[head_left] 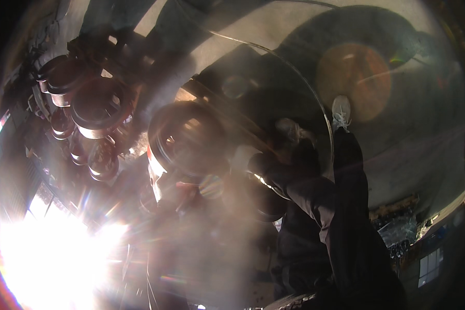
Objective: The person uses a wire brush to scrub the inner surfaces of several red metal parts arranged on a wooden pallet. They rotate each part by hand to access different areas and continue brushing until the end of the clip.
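A pale, probably gloved hand (243, 156), which I take for my right hand, reaches out from a dark sleeve (299, 194). It is beside the right edge of a large round, rimmed part (186, 137), which looks like metal. Haze blurs its fingers, so I cannot make out whether it grips or only touches anything. Sunlight catches the round part's left side. A small reddish patch (187, 187) shows below it, too hazy to name. My left hand is not visible; glare and shadow cover the lower left.
Several round, flanged parts (101, 106) stand clustered at the left. A thin cable or hose (299, 77) arcs over the floor and past my legs. A light shoe (341, 111) is on the shadowed floor. Strong sunlight (57, 263) washes out the lower left.
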`<state>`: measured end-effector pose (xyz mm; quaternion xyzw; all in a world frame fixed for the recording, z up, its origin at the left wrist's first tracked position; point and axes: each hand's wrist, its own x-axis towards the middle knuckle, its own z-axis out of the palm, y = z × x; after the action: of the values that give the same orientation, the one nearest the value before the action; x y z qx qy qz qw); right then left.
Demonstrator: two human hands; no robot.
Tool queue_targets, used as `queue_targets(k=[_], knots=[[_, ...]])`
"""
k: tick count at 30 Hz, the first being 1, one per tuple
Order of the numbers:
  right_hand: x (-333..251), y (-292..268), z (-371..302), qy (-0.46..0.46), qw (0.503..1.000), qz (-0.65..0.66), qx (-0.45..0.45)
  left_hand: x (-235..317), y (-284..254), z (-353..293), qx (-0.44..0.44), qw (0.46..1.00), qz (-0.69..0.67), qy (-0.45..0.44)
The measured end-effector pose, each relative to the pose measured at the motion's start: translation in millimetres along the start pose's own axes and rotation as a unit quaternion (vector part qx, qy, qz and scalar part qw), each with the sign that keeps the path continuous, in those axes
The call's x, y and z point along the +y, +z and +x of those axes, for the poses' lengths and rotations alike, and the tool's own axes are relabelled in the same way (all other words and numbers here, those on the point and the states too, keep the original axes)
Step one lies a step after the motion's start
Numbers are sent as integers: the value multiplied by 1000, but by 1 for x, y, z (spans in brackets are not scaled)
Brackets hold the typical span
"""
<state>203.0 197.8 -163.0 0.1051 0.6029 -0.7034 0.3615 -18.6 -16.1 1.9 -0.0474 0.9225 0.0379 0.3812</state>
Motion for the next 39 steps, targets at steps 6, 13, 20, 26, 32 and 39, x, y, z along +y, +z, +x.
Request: queue_targets(k=[6, 13, 20, 26, 32, 39], knots=[[0, 4, 3, 121, 991, 41, -37, 11, 6, -11, 21, 998, -57, 29], [-14, -5, -5, 120, 992, 30, -27, 4, 5, -6, 21, 999, -33, 25], [-1, 3, -2, 46, 997, 14, 62, 5, 4, -2, 29, 999, -13, 17], [-12, 5, -17, 25, 993, 0, 116, 8, 6, -8, 24, 1000, -20, 3], [-19, 1, -19, -90, 982, 57, 157, 1, 5, 0, 32, 999, 3, 20], [-7, 19, -8, 5, 992, 14, 129, -10, 4, 3, 28, 999, 4, 30]])
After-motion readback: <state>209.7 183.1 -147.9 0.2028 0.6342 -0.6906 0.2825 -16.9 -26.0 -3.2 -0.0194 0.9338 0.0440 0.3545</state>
